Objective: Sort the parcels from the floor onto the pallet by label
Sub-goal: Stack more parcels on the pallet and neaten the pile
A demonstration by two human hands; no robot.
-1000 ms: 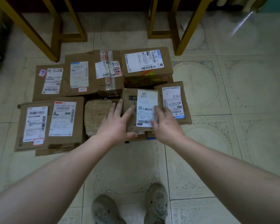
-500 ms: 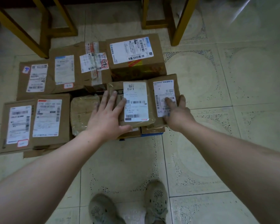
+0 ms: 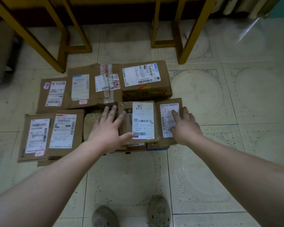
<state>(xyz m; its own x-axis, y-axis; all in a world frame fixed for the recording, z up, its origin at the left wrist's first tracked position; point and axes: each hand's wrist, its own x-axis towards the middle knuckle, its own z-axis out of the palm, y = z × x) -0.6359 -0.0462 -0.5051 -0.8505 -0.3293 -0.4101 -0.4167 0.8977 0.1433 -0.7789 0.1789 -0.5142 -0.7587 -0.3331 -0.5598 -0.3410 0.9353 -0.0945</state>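
Parcels (image 3: 64, 131) lie packed together on the tiled floor (image 3: 125, 177), labels up, just ahead of my shoes (image 3: 159, 212). My left grip (image 3: 107, 128) is spread flat, fingers on the left side of the middle parcel (image 3: 143, 122), thumb touching the near edge of its white label. My right grip (image 3: 185, 126) is spread too, fingers straight, resting on the label of the small parcel (image 3: 166, 112) touching it on the right. A taller box (image 3: 144, 79) sits just beyond both.
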